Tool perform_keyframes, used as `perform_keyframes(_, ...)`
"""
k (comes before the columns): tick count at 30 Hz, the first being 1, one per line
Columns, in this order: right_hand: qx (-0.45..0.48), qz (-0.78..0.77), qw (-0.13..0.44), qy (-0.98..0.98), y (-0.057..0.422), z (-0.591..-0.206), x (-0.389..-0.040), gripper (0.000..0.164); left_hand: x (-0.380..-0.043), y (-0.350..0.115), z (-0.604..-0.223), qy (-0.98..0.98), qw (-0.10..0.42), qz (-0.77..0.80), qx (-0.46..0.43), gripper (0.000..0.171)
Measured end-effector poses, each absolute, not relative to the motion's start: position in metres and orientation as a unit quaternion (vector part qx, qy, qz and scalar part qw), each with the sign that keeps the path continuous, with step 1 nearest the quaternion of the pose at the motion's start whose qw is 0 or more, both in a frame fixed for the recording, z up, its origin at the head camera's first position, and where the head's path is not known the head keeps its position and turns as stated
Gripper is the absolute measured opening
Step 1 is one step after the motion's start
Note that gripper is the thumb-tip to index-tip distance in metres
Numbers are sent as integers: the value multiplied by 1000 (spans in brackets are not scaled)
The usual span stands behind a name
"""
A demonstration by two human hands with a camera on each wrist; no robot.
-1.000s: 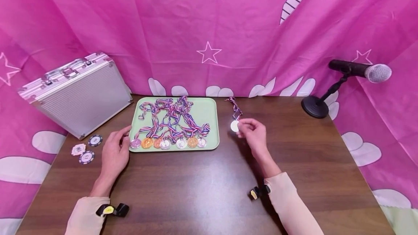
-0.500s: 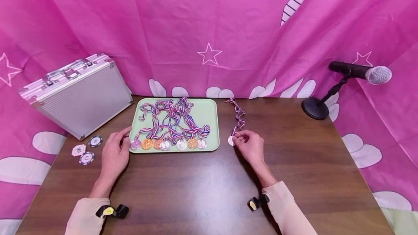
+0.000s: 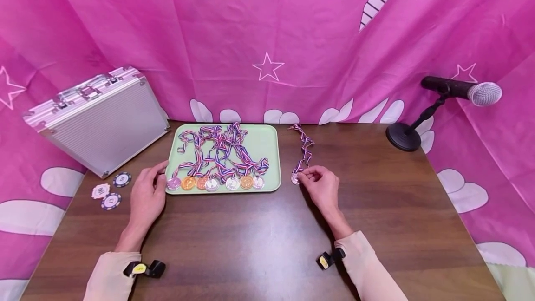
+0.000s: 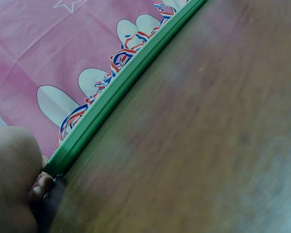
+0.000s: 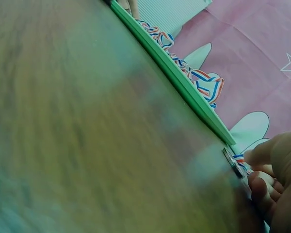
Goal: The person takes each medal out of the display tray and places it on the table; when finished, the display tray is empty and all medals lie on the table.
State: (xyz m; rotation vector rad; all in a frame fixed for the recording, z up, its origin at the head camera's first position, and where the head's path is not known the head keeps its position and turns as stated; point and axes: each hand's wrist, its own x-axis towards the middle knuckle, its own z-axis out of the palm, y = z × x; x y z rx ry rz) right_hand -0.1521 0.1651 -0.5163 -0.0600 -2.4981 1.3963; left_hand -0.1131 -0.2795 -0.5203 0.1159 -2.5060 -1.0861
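Observation:
In the head view my right hand pinches the right edge of a silver medal just right of the tray. Its red, white and blue ribbon trails away in a twist toward the curtain. The right wrist view has the medal at the fingertips, close to the tray's corner. My left hand rests against the left edge of a pale green tray, index finger fairly straight; its lower fingers are hidden. Along the tray's near side lie several medals, gold, silver and bronze coloured, with tangled ribbons behind them.
A silver aluminium case stands at the back left. Near it lie three poker chips. On the right a microphone sits on a black stand. A pink curtain hangs behind the wooden table.
My right hand has drawn the silver medal toward me and lowered it beside the tray, straightening its ribbon. Over the last half second it hardly moves. The left hand stays put.

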Motion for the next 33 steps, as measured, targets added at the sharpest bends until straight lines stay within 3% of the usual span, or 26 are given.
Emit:
perform_keyframes(9, 18, 485, 162, -859, 149, -509, -148, 8, -114, -281, -519, -896, 204, -392, 41, 40)
perform_keyframes(20, 97, 436, 87, -890, 121, -502, -139, 6, -114, -280, -520, -899, 199, -388, 39, 40)
perform_keyframes(25, 126, 431, 120, -885, 108, -510, -142, 6, -114, -280, -520, -898, 201, -389, 40, 39)
perform_keyframes(33, 111, 352, 110, -923, 84, -503, -147, 20, -114, -283, -522, -900, 195, -388, 40, 40)
